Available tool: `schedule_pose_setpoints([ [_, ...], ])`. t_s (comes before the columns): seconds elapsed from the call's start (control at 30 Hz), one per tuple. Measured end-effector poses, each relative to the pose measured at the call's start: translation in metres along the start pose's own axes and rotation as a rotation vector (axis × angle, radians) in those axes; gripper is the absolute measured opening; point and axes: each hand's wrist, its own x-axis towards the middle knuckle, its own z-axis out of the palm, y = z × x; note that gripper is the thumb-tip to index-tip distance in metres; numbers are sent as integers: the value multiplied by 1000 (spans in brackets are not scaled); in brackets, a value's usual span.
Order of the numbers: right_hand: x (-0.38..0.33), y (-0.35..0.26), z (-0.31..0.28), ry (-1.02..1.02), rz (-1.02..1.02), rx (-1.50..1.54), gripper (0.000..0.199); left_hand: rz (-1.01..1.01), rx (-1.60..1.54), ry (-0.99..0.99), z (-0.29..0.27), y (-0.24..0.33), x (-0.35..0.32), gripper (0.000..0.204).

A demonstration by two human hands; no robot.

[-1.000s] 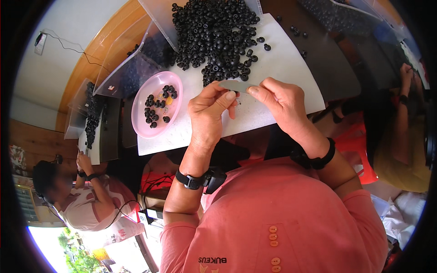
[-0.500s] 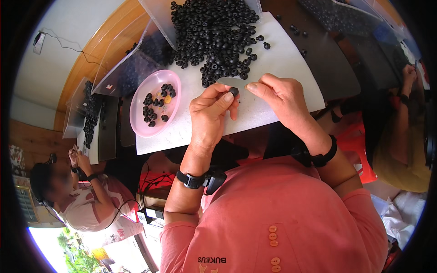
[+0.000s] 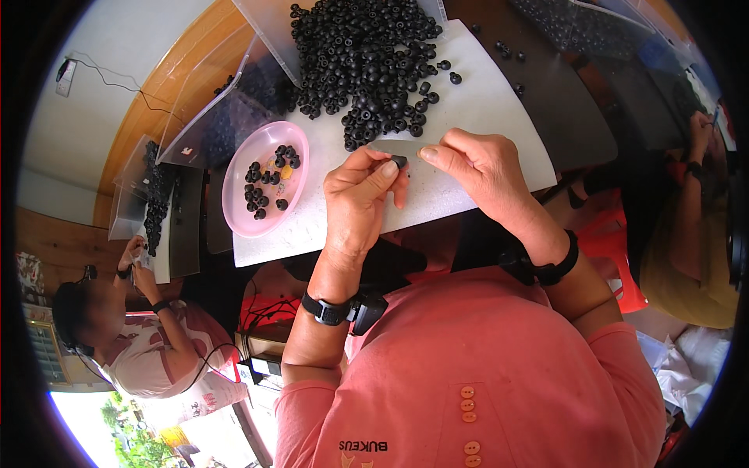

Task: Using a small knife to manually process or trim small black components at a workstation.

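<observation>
My left hand (image 3: 357,195) pinches a small black rubber part (image 3: 400,161) between thumb and forefinger, over the near part of the white board. Close beside it, my right hand (image 3: 488,171) has thumb and forefinger closed on the end of a thin, flat grey blade (image 3: 395,146). The blade reaches left, over the held part; whether it touches the part I cannot tell. Just beyond my hands lies a heap of black rubber parts (image 3: 363,62), rounded and with holes. Left of my left hand, a pink plastic plate (image 3: 238,191) holds several such black parts and small yellowish bits.
The white board (image 3: 484,93) lies under the heap. Clear plastic bins (image 3: 195,117) with more black parts stand at the back left. A few loose parts (image 3: 505,51) lie on the dark table (image 3: 558,117). One co-worker (image 3: 156,335) sits at left, another (image 3: 690,257) at right.
The right hand and blade have shifted slightly left, and the blade's angle has changed a little. The black part has turned slightly in my left fingers. The left co-worker's hands have moved.
</observation>
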Motion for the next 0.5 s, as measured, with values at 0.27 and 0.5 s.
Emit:
schedule_pose_setpoints([
  [0.27, 0, 2, -1, -11, -32, -15, 43, 12, 8, -3, 5, 1, 0, 24],
  [0.5, 0, 2, -2, -28, -51, -29, 44, 30, 13, 20, 7, -1, -2, 28],
])
